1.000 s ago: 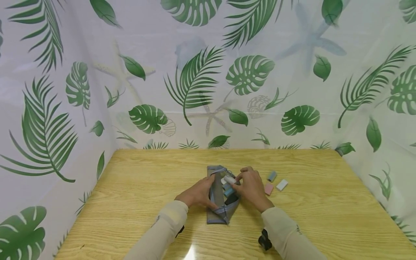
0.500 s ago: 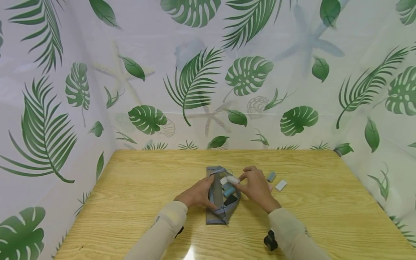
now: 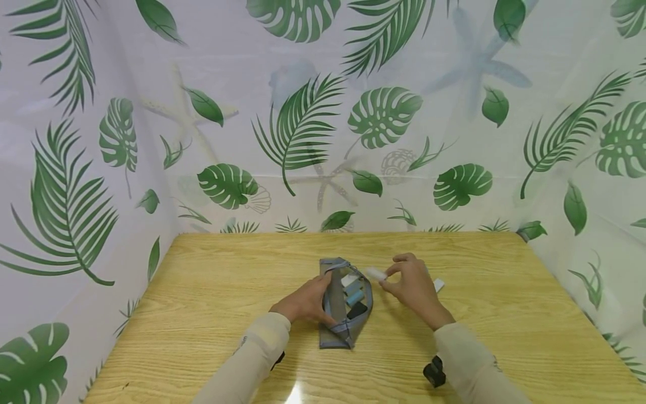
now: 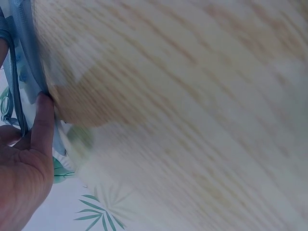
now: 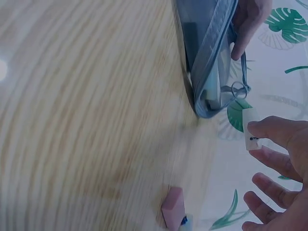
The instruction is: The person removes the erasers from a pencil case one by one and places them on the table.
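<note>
On my feed the right hand (image 3: 414,285) has the white block (image 3: 375,274) pinched, gap just block-wide. It's right of the pouch (image 3: 337,297), long axis roughly toward the mouth. I've got the left hand (image 3: 305,300) gripping the pouch's far side, fingers spread.

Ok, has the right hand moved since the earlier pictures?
Yes: in the head view, against the table, the right hand has moved rightward, carrying the white block from over the pouch to its right side.
</note>
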A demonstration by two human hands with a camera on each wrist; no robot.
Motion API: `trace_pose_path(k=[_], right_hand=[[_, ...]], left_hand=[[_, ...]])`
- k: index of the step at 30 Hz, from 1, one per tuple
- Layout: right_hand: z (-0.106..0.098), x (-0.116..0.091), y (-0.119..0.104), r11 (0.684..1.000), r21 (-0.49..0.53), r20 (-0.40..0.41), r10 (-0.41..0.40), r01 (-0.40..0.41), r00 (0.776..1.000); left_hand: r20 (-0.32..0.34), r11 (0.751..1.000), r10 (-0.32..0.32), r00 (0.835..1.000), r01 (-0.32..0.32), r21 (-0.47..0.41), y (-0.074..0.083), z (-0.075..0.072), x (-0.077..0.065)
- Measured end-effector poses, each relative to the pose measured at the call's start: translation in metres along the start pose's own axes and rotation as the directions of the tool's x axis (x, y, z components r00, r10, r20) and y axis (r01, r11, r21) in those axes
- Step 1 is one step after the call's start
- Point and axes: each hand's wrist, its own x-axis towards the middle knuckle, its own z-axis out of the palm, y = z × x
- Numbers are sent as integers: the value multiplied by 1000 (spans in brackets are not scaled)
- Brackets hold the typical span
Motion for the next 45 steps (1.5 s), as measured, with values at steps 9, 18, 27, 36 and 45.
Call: trace_pose_path(k=[9, 18, 27, 36, 45], right_hand=[[-14, -6, 17, 1000, 7, -34, 16, -15, 999], [-28, -16, 38, 999, 33, -47, 37, -36, 998], [-34, -32, 55, 999, 0, -39, 52, -52, 998], [-38, -47, 66, 995, -13, -8, 102, -102, 995], [-37, -58, 82, 996, -6, -26, 89, -89, 996]], left_hand=[[4, 1000, -4, 1000, 4, -8, 1, -1, 1], [6, 1000, -7, 1000, 7, 0, 0, 0, 3], [9, 1000, -19, 1000, 19, 0, -2, 0, 2], [11, 1000, -14, 1000, 14, 4, -1, 0, 2], [7, 1000, -5, 1000, 5, 27, -1, 0, 3]])
